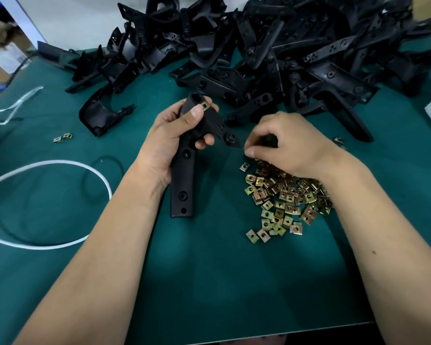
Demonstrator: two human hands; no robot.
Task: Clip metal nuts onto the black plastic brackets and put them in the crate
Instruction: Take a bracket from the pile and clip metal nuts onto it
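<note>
Black plastic bracket [184, 160], matte, with a long flat arm bearing round holes and a broader moulded head, held above the green desk [209, 282] in the left hand [169, 135]; the grip is closed round the head end, thumb pressing beside a brass-coloured metal nut [205, 105] seated on the top edge just beyond the thumb tip. The long axis runs from the grip toward the person, the arm pointing down and near, the head pointing away toward the heap of brackets [271, 53]. A pointed lug with a round boss projects to the right of the grip. The right hand [286, 145], fingers curled in a narrow grip, rests on the far edge of the pile of loose nuts [284, 197] right of the held bracket; whether it holds a nut cannot be told. Two stray nuts [63, 138] and a white cord [50, 202] lie left of the grip. No container is in view
</note>
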